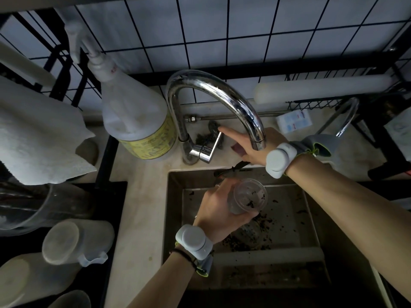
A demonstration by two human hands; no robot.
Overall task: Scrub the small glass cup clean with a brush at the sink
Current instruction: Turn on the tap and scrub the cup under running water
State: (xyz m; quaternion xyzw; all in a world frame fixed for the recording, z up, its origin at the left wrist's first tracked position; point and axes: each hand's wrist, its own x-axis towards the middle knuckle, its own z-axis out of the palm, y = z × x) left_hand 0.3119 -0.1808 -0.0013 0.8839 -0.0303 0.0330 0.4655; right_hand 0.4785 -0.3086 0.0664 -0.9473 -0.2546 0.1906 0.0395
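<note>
Left hand (219,210): fingers wrapped around the glass cup (249,196), over the sink (175,218).
Right hand (251,145): fingers spread open, reaching the tap lever (211,147).

Bare forearms, no sleeves. Each wrist: pale grey rounded sensor pod (194,239) on grey strap, neon-green trim. Thin black bracelet (185,256) on left wrist.

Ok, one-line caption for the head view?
Left hand holds the small glass cup over the debris-strewn sink while the right hand reaches toward the faucet handle.
</note>
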